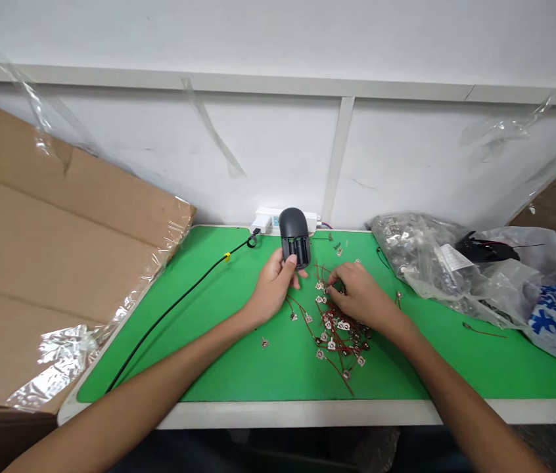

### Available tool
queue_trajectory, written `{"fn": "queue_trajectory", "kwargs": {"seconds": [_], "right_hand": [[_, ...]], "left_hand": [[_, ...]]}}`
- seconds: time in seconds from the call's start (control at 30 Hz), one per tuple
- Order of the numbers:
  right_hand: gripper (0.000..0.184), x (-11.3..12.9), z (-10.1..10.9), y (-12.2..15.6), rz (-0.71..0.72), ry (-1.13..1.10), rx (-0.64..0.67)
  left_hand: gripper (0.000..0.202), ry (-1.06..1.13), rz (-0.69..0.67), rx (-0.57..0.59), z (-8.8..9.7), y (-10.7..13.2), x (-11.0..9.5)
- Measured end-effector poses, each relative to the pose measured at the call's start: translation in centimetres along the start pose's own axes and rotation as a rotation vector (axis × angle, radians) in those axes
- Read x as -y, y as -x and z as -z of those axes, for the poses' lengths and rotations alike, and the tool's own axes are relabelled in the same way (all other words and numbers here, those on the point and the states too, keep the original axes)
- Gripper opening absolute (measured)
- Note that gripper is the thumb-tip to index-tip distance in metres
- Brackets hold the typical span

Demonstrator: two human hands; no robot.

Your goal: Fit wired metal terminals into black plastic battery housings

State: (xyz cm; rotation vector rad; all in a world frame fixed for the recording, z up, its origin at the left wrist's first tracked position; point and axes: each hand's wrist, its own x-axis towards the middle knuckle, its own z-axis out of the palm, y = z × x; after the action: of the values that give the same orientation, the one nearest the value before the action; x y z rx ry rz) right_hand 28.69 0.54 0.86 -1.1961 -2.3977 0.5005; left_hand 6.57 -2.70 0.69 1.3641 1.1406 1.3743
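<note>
My left hand (275, 282) grips a dark grey mouse-shaped plastic shell (294, 238), holding it up with its open battery bay toward me. My right hand (359, 295) rests with curled fingers on a heap of red wires with small metal contact tabs (337, 328), pinching at the top of the heap; whether it holds one piece is hidden by the fingers. Both hands are over the green mat (238, 355).
A large cardboard sheet with clear tape (36, 263) leans at the left. A black cable (179, 302) runs across the mat to a white socket strip (265, 220). Clear plastic bags of parts (430, 263) and a blue-printed white bag (554, 309) lie at the right.
</note>
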Motion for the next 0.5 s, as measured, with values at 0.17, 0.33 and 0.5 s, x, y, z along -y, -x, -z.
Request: {"fn": "queue_trajectory", "kwargs": {"seconds": [0.17,0.33,0.5], "right_hand": [[0.009,0.9,1.9,0.0,-0.062,-0.272,-0.018],[0.017,1.1,3.7,0.0,-0.224,-0.566,-0.128],[0.014,0.4,4.1,-0.1,-0.159,-0.517,-0.256]], "left_hand": [[0.043,-0.035,0.01,0.007,0.0,0.2,0.0],[0.042,-0.054,0.002,0.028,0.0,0.3,0.0],[0.043,-0.086,-0.001,0.049,0.0,0.5,-0.2]]}}
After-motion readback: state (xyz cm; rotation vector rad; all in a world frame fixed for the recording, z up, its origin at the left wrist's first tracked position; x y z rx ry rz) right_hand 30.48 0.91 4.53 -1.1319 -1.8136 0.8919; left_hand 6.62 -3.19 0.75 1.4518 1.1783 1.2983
